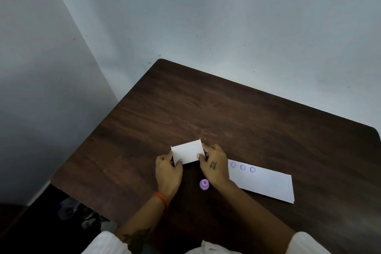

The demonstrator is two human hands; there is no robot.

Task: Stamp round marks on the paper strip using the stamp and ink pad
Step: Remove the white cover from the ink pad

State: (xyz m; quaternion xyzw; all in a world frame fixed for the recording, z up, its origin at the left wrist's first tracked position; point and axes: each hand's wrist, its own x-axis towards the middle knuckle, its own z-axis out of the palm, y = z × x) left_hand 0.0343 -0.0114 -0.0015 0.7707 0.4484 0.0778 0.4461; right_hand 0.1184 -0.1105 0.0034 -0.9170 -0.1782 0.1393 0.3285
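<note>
A small white rectangular object point(187, 151), which looks like the ink pad's box or lid, is held between both hands above the dark table. My left hand point(168, 171) grips its left lower corner, thumb on top. My right hand point(214, 164) pinches its right edge. A small purple round stamp point(204, 184) stands on the table between my wrists, untouched. The white paper strip point(266, 184) lies flat to the right, partly under my right hand, with three purple round marks point(242, 167) along its far edge.
The dark wooden table point(226, 113) sits in a corner against pale walls. Its left edge drops to a dark floor with some unclear items point(70, 210). White sleeves show at the bottom of the view.
</note>
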